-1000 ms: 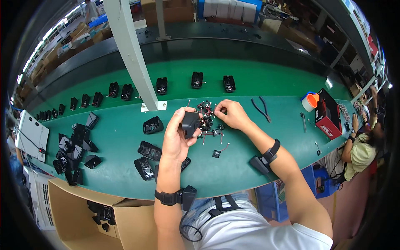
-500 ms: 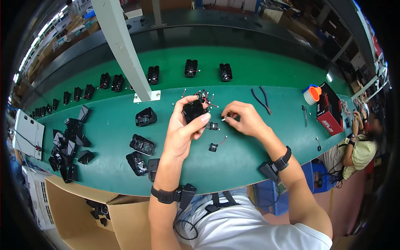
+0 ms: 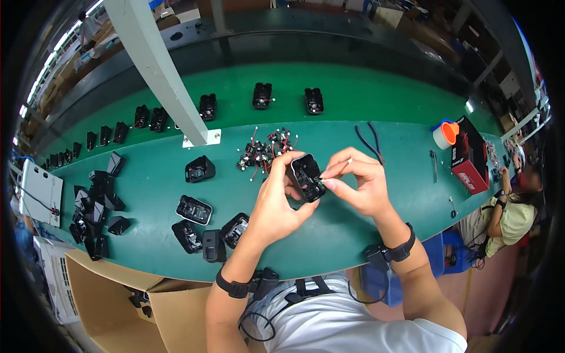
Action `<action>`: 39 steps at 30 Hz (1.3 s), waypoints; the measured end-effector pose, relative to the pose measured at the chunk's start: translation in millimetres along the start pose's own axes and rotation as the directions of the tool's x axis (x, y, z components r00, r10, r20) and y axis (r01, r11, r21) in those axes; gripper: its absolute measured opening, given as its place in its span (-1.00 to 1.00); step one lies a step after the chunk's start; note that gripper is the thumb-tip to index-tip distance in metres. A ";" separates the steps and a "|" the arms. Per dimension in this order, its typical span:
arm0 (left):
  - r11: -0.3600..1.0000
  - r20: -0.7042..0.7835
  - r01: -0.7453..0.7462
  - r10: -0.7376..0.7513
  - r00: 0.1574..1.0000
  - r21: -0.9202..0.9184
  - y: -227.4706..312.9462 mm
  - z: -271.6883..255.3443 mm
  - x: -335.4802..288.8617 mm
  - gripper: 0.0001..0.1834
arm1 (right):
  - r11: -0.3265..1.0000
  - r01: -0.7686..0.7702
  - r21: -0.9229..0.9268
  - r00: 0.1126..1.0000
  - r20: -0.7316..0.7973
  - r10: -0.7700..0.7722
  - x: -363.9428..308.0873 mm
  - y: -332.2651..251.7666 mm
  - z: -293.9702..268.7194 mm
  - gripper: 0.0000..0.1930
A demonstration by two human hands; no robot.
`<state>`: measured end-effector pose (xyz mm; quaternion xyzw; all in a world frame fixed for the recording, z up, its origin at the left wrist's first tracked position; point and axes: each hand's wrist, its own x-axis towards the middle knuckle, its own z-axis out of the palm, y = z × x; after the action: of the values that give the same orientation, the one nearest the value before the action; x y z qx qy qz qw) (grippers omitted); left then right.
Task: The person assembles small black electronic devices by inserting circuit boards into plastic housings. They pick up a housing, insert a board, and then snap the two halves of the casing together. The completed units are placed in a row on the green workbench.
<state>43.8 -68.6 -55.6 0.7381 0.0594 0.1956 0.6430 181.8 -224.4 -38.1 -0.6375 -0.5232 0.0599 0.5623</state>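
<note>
My left hand grips a black plastic housing, its open hollow side tilted up and to the right. The thumb presses the lower edge while the fingers wrap behind. At the housing's right rim my right hand pinches a small part with a wire; a white plug shows above its fingers. The part itself is mostly hidden by the fingertips. Just beyond my left hand lies a pile of small black parts with red and black wires. Several similar black housings rest left of my left forearm.
More housings line the green strip at the back. Pliers, tweezers, a red-and-black box and an orange-and-white cup are right. Black covers heap at left, near a metal post. Another person works far right.
The housing has come nearer and turned so its hollow side shows. My right hand has moved to its rim with the wired part, and the pile of wired parts is uncovered.
</note>
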 end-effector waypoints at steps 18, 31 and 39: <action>0.993 0.017 0.063 -0.061 0.998 -0.095 -1.8 0.0 -2.7 -0.10 | 0.912 0.249 -0.325 0.968 0.062 -0.242 1.3 -14.4 9.4 -0.72; 1.000 0.026 -0.006 0.006 1.000 -0.001 -2.2 0.9 1.0 -0.02 | 0.944 0.117 -0.310 0.993 0.053 -0.105 -3.5 -10.4 16.6 -0.76; 0.831 0.025 -0.300 0.328 0.945 0.469 7.1 -10.2 4.5 -0.03 | 0.977 -0.113 0.182 0.978 0.193 0.077 -5.3 -4.5 5.6 -0.76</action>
<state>43.0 -58.8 -46.7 0.8646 0.0008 0.2993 0.4037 173.0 -225.5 -39.3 -0.5962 -0.5339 0.1960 0.5666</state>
